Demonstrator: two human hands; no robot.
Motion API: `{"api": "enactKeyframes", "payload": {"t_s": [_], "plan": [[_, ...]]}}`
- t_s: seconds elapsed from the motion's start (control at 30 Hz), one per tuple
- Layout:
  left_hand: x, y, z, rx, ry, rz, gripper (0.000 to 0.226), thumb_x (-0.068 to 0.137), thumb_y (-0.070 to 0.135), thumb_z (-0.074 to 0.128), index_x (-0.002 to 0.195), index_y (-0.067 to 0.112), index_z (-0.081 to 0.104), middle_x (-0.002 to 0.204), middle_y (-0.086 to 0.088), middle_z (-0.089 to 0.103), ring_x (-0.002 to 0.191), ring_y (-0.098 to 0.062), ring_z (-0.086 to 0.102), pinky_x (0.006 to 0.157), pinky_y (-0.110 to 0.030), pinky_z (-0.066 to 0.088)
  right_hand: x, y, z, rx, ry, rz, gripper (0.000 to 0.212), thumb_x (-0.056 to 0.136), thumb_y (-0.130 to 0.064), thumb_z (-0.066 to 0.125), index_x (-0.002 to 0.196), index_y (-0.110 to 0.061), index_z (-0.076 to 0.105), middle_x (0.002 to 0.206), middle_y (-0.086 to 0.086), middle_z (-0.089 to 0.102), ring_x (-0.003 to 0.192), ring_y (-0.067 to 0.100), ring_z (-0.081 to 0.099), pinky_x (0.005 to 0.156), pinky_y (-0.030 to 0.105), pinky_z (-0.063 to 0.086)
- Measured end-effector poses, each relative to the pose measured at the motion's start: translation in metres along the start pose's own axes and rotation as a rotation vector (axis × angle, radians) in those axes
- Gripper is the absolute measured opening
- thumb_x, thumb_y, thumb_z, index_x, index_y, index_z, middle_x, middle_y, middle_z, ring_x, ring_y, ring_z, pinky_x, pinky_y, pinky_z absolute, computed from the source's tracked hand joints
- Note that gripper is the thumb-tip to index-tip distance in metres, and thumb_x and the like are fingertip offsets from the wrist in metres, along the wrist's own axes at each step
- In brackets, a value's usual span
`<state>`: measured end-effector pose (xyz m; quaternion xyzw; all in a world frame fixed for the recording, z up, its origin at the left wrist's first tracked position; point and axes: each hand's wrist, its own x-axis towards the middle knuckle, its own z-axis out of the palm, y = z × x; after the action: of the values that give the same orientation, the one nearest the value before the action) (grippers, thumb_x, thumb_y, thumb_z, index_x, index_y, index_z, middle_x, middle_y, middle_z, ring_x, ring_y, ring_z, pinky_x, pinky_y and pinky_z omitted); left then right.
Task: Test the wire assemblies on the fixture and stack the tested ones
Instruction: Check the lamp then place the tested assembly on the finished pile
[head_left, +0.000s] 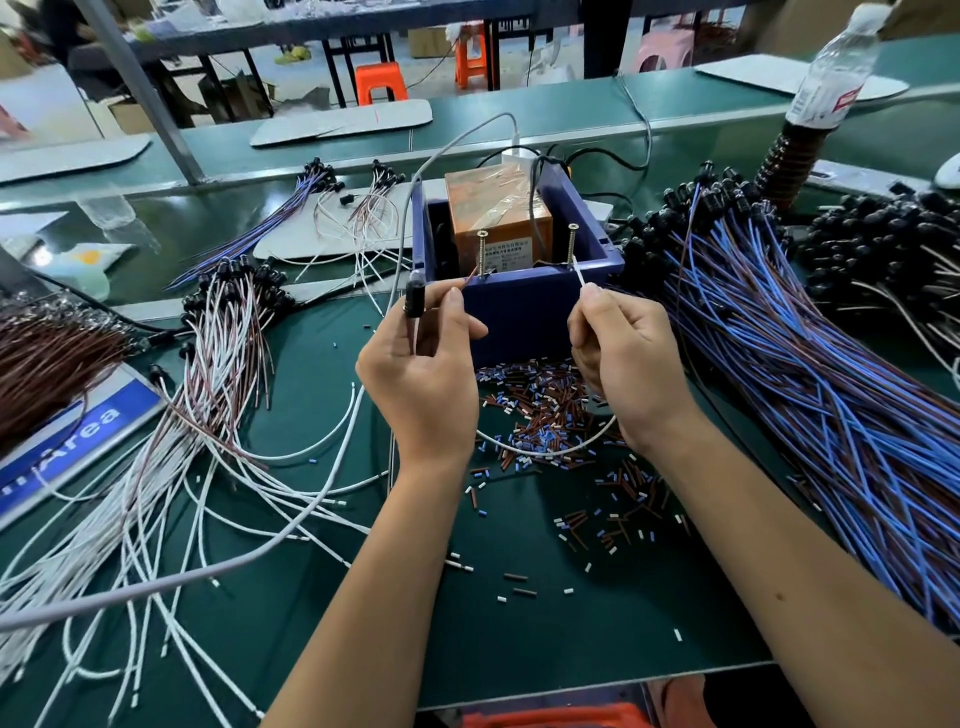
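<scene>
A green bench (519, 623) strewn with wire bundles: blue ones (831, 395) right of the grip, white ones (171, 441) to its left. Just beyond the hands stands the blue fixture (524, 306) with two upright screws (482, 252). The left hand (421, 364) pinches a black-capped wire (540, 452); the right hand (623, 353) pinches its white end against the right screw. Snipped insulation bits (540, 410) litter the bench beneath.

bright, even overhead light is falling on the bench (545, 597), leaving only faint shadows under the arms. glare is smearing the glossy strip (171, 218) behind, and the wide lens is bending edges while the far room is blurring softly.
</scene>
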<state>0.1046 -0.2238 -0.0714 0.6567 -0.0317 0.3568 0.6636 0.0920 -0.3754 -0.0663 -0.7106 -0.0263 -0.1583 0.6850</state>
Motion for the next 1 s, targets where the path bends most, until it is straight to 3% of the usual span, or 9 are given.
{"api": "enactKeyframes", "payload": {"t_s": [0.1, 0.17, 0.3, 0.37, 0.53, 0.67, 0.8, 0.9, 1.0], "plan": [[0.0002, 0.0012, -0.0016, 0.014, -0.023, 0.013, 0.015, 0.098, 0.011, 0.066, 0.085, 0.012, 0.073, 0.06, 0.008, 0.066, 0.054, -0.004, 0.055, 0.063, -0.017, 0.044, -0.0001, 0.0006, -0.0006, -0.035, 0.043, -0.038, 0.048, 0.112, -0.018, 0.042, 0.069, -0.01, 0.062, 0.048, -0.011, 0.034, 0.043, 0.006, 0.026, 0.045, 0.02, 0.022], [-0.0004, 0.0025, -0.001, -0.008, -0.029, -0.006, 0.014, 0.097, 0.01, 0.066, 0.086, 0.013, 0.073, 0.061, 0.007, 0.064, 0.055, -0.006, 0.057, 0.063, -0.017, 0.045, -0.001, 0.0004, -0.0015, -0.104, 0.102, -0.102, 0.038, 0.111, -0.018, 0.042, 0.084, -0.012, 0.068, 0.053, -0.008, 0.036, 0.048, 0.009, 0.03, 0.048, 0.025, 0.025], [-0.0006, 0.0035, -0.0003, -0.029, -0.019, -0.021, 0.013, 0.096, 0.009, 0.066, 0.088, 0.017, 0.074, 0.065, 0.004, 0.062, 0.056, -0.007, 0.055, 0.058, -0.018, 0.044, -0.0035, -0.0007, -0.0039, -0.236, 0.218, -0.26, 0.018, 0.11, -0.017, 0.041, 0.106, -0.019, 0.058, 0.062, -0.005, 0.043, 0.052, 0.014, 0.036, 0.048, 0.04, 0.032], [-0.0003, 0.0029, -0.0004, -0.023, -0.025, -0.024, 0.012, 0.095, 0.01, 0.066, 0.09, 0.016, 0.075, 0.067, 0.004, 0.064, 0.058, -0.008, 0.056, 0.058, -0.02, 0.044, -0.0028, 0.0004, -0.0038, -0.345, 0.269, -0.319, 0.015, 0.109, -0.014, 0.044, 0.102, -0.015, 0.058, 0.062, -0.005, 0.047, 0.05, 0.013, 0.038, 0.047, 0.043, 0.033], [0.0, 0.0021, -0.0006, -0.012, -0.031, -0.022, 0.013, 0.095, 0.012, 0.066, 0.092, 0.018, 0.076, 0.069, 0.003, 0.067, 0.061, -0.012, 0.059, 0.06, -0.023, 0.046, 0.0012, 0.0039, -0.0018, -0.547, 0.416, -0.398, 0.024, 0.103, -0.017, 0.059, 0.082, -0.01, 0.067, 0.062, -0.004, 0.06, 0.053, 0.012, 0.053, 0.049, 0.025, 0.038], [-0.0004, 0.0028, -0.0001, -0.019, -0.029, -0.041, 0.012, 0.095, 0.011, 0.066, 0.092, 0.016, 0.077, 0.071, 0.003, 0.067, 0.063, -0.012, 0.059, 0.062, -0.024, 0.046, 0.0043, 0.0031, -0.0022, -0.635, 0.458, -0.453, 0.023, 0.101, -0.017, 0.063, 0.081, -0.01, 0.07, 0.063, -0.006, 0.061, 0.053, 0.01, 0.053, 0.053, 0.011, 0.031], [-0.001, 0.0054, 0.0003, -0.022, -0.026, -0.042, 0.012, 0.095, 0.008, 0.066, 0.09, 0.012, 0.076, 0.07, -0.003, 0.066, 0.063, -0.016, 0.059, 0.063, -0.026, 0.047, 0.0039, 0.0032, -0.0024, -0.647, 0.446, -0.524, 0.021, 0.101, -0.015, 0.064, 0.083, -0.008, 0.073, 0.066, -0.002, 0.066, 0.054, 0.013, 0.054, 0.052, 0.023, 0.039], [-0.0001, 0.0061, -0.0006, 0.008, -0.032, -0.007, 0.016, 0.096, 0.007, 0.067, 0.081, 0.004, 0.071, 0.065, -0.013, 0.062, 0.06, -0.029, 0.054, 0.06, -0.031, 0.046, 0.0045, 0.0034, -0.0039, -0.668, 0.455, -0.581, 0.021, 0.101, -0.013, 0.064, 0.083, -0.007, 0.074, 0.064, 0.001, 0.065, 0.052, 0.017, 0.053, 0.051, 0.033, 0.038], [0.0004, 0.0062, -0.0016, 0.013, -0.034, 0.003, 0.017, 0.096, 0.008, 0.067, 0.08, 0.003, 0.071, 0.065, -0.015, 0.061, 0.061, -0.031, 0.054, 0.06, -0.034, 0.046, 0.0057, 0.0047, -0.0044, -0.668, 0.454, -0.595, 0.02, 0.101, -0.013, 0.065, 0.084, -0.007, 0.075, 0.064, 0.001, 0.066, 0.052, 0.017, 0.055, 0.05, 0.032, 0.038]]}}
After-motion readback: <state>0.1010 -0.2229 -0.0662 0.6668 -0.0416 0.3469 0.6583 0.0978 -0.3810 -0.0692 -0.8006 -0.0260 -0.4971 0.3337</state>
